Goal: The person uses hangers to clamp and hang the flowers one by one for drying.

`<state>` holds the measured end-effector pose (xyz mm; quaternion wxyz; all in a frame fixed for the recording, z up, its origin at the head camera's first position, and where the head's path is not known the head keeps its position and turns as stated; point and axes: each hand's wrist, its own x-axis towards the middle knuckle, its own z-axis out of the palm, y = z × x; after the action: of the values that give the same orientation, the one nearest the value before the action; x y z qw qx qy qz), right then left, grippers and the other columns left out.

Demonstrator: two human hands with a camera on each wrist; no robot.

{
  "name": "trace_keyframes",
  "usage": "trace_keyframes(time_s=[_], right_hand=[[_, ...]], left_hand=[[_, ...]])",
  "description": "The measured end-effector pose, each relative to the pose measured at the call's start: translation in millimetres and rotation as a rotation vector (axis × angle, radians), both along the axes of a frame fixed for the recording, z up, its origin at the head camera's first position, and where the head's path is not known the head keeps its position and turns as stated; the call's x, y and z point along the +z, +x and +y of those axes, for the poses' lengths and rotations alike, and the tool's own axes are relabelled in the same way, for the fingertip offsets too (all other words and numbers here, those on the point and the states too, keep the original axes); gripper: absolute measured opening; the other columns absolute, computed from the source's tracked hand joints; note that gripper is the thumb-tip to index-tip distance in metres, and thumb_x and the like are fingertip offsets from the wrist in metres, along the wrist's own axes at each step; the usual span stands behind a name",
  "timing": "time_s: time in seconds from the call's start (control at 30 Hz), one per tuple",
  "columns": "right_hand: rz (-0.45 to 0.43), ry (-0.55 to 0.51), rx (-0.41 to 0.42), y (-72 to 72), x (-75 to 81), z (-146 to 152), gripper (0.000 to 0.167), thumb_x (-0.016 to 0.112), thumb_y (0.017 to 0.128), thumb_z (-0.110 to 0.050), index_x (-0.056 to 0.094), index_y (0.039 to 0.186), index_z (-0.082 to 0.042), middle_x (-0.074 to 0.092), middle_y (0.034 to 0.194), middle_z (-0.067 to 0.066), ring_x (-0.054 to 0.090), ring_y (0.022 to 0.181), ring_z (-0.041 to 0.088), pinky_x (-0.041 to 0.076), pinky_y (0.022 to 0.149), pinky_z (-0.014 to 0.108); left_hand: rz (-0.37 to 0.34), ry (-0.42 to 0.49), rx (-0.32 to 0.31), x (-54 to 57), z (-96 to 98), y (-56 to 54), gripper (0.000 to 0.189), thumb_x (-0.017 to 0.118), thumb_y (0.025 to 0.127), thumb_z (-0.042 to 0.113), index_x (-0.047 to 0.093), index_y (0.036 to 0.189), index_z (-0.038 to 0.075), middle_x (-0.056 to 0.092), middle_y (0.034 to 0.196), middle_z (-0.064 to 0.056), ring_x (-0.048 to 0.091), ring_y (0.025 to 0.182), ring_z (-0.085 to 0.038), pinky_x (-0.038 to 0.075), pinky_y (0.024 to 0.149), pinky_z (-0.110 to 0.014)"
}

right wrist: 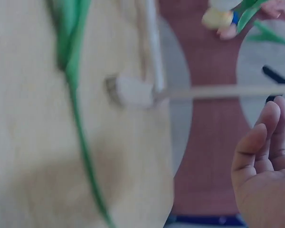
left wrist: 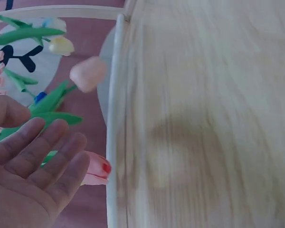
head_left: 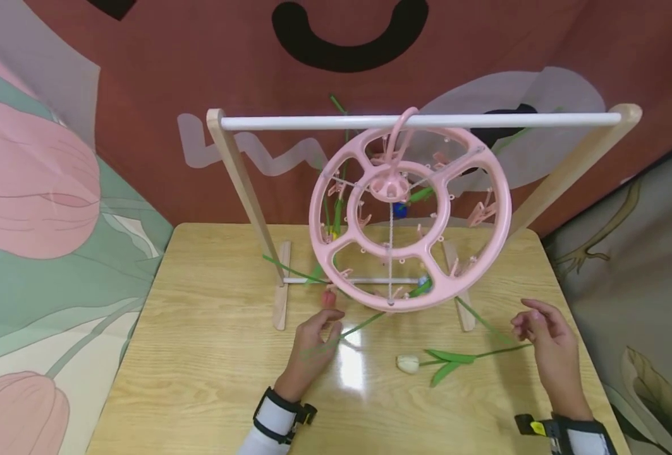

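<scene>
A pink round clip hanger (head_left: 409,304) hangs by its hook from the white rod of a wooden stand. Tulips with green stems hang from it, among them a pink tulip (left wrist: 99,171) partly hidden behind my left fingers. My left hand (head_left: 313,347) is held below the hanger's left side, fingers fairly straight and apart, with nothing seen gripped in it. A white tulip (head_left: 408,364) lies on the table, its stem reaching toward my right hand. That right hand (head_left: 552,347) hovers by the stem's end, fingers loosely bent and holding nothing.
The stand's white top rod (head_left: 313,122) spans two wooden legs, with a lower rod (head_left: 358,280) near the table (head_left: 199,379). Feet of the stand (head_left: 280,309) rest on the tabletop. Printed cloth (head_left: 199,63) hangs behind and at both sides.
</scene>
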<state>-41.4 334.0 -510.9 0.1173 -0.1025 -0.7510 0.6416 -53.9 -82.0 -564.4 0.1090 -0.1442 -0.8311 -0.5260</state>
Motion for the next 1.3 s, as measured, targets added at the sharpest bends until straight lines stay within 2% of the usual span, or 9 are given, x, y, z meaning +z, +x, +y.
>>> trace_keyframes(time_s=[0.1,0.27,0.33,0.47,0.57,0.7,1.0,1.17,1.3], right_hand=[[-0.016,0.057,-0.022,3.2,-11.6,13.7,0.029,0.051,0.108,-0.014,0.06,0.131,0.001,0.071,0.093,-0.008,0.067,0.081,0.005,0.056,0.069,0.012],[-0.106,0.343,-0.024,7.2,-29.5,26.2,0.031,0.052,0.109,-0.017,0.059,0.13,0.004,0.066,0.1,-0.024,0.062,0.087,-0.008,0.052,0.073,0.006],[-0.174,0.503,-0.006,9.5,-34.5,28.7,0.035,0.052,0.109,-0.023,0.059,0.132,0.002,0.066,0.109,-0.019,0.058,0.093,-0.01,0.047,0.074,0.002],[-0.255,0.729,0.124,13.5,-41.4,32.2,0.037,0.052,0.109,-0.025,0.058,0.136,0.0,0.061,0.127,0.014,0.061,0.107,0.019,0.049,0.071,0.016],[-0.207,0.859,0.239,14.9,-49.0,32.0,0.03,0.06,0.103,-0.013,0.062,0.129,0.003,0.058,0.125,0.028,0.059,0.107,0.045,0.056,0.076,0.043],[-0.121,1.011,0.318,17.9,-62.8,28.8,0.021,0.073,0.087,0.0,0.07,0.109,0.002,0.063,0.117,0.028,0.058,0.105,0.048,0.049,0.083,0.064],[0.125,1.185,0.437,19.0,-72.1,23.2,0.026,0.08,0.077,0.009,0.071,0.092,-0.009,0.068,0.099,0.009,0.064,0.091,0.032,0.055,0.075,0.051],[0.097,1.179,0.486,14.6,-55.3,13.5,0.021,0.077,0.081,0.009,0.07,0.094,-0.006,0.072,0.098,0.009,0.069,0.091,0.03,0.06,0.077,0.048],[0.258,1.197,0.453,9.1,-39.1,2.6,0.027,0.085,0.071,0.009,0.071,0.088,-0.005,0.072,0.089,0.008,0.07,0.081,0.027,0.061,0.067,0.043]], left_hand=[[-0.001,-0.077,0.021,-3.9,-2.3,-0.4,0.023,0.069,0.09,0.0,0.071,0.114,0.001,0.076,0.115,-0.011,0.073,0.111,-0.027,0.061,0.096,-0.041],[0.008,-0.248,0.015,-11.3,-2.2,0.1,0.031,0.071,0.091,0.007,0.068,0.121,0.001,0.073,0.12,-0.013,0.069,0.116,-0.029,0.058,0.1,-0.044],[0.029,-0.301,-0.021,-14.7,-0.5,0.0,0.035,0.071,0.091,0.007,0.067,0.126,0.002,0.071,0.125,-0.014,0.067,0.12,-0.03,0.056,0.103,-0.045],[0.075,-0.384,-0.087,-21.1,3.3,0.4,0.042,0.072,0.091,0.01,0.065,0.132,0.003,0.067,0.133,-0.015,0.063,0.126,-0.032,0.053,0.109,-0.046],[0.129,-0.465,-0.072,-26.4,4.8,1.4,0.045,0.075,0.089,0.013,0.065,0.131,0.002,0.067,0.132,-0.018,0.064,0.123,-0.034,0.055,0.105,-0.047],[0.196,-0.54,-0.035,-33.0,7.4,1.7,0.045,0.08,0.085,0.015,0.066,0.125,0.0,0.069,0.122,-0.019,0.067,0.112,-0.035,0.059,0.096,-0.047],[0.252,-0.572,-0.097,-30.3,28.0,8.0,0.024,0.08,0.083,0.015,0.073,0.103,0.004,0.073,0.101,-0.007,0.071,0.098,-0.025,0.06,0.089,-0.04],[0.151,-0.613,-0.194,-13.1,48.1,20.6,0.028,0.076,0.091,0.019,0.073,0.115,0.004,0.074,0.115,-0.009,0.07,0.11,-0.024,0.059,0.097,-0.037],[0.117,-0.613,-0.28,0.6,66.2,26.4,0.038,0.071,0.096,0.021,0.067,0.129,0.002,0.07,0.128,-0.012,0.066,0.123,-0.025,0.056,0.106,-0.036]])
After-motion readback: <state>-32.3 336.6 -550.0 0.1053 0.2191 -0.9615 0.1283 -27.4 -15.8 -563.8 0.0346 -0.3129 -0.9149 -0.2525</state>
